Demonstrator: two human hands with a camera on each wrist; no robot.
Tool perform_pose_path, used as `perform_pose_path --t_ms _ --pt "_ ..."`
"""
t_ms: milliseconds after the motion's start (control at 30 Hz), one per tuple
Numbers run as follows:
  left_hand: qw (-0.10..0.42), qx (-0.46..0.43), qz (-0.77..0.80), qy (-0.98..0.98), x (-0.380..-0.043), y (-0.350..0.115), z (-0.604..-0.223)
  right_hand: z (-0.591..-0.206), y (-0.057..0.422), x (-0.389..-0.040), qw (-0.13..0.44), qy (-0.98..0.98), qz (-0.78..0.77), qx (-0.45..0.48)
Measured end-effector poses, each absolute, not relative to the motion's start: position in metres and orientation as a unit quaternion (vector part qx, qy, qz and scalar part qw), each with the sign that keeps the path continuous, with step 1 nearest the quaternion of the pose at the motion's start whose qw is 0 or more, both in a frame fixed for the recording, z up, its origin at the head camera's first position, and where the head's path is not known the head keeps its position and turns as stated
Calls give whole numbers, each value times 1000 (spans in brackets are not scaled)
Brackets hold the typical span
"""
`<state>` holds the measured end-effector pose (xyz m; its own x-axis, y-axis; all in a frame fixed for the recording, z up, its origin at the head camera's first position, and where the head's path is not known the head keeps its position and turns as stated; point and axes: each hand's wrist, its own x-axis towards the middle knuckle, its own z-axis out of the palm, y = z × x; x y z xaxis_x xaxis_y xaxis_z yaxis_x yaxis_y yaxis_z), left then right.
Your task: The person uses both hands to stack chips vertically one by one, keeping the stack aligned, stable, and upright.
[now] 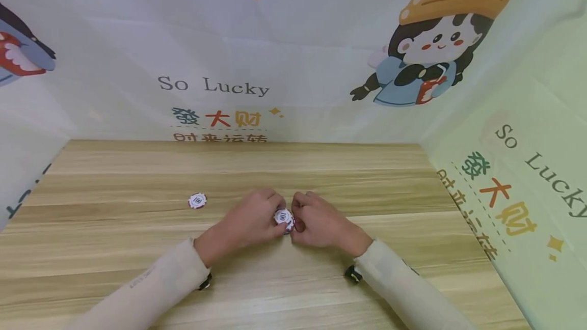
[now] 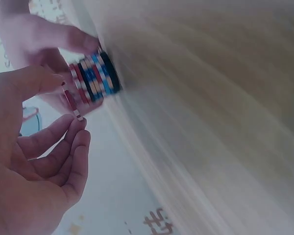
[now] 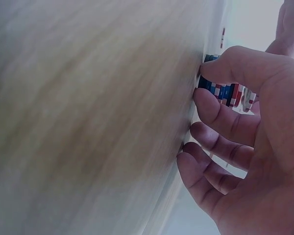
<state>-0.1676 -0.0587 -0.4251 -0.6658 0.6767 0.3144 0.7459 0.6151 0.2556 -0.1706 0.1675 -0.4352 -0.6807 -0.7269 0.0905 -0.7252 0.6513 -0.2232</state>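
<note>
My left hand pinches a red-and-white poker chip by its edge, between thumb and fingertips. The chip's white face reads 100 in the head view. Just beneath it stands a stack of poker chips, with red, blue and black edges showing and a black one at the bottom. From the right, my right hand holds this stack near its base, thumb and curled fingers about its side. In the right wrist view, the thumb and index finger partly hide the stack.
Another poker chip marked 100 lies flat to the left of my hands. The wooden table is bounded by a printed white cloth at the back and both sides. Dark wrist straps show under the sleeves.
</note>
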Motion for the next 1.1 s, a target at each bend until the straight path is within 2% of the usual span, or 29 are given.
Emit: perform_pose_path --t_ms 267,433,533,733,933,1100 --pt "87 -396 -192 -894 -159 -54 -428 -438 166 -170 -5 907 -124 -402" --pt "66 -364 -203 -906 -158 -63 -427 -436 166 -169 -1 908 -122 -400" --pt "61 -332 -207 -918 -161 -78 -425 -435 166 -169 4 910 -121 -396" --pt "85 -277 -174 -941 -177 -128 -425 -433 166 -168 14 912 -123 -391" --pt "63 -210 -153 -964 -187 -174 -426 -432 165 -168 15 913 -114 -391" --pt "47 -190 -140 -971 -189 -194 -428 -432 162 -168 8 915 -88 -394"
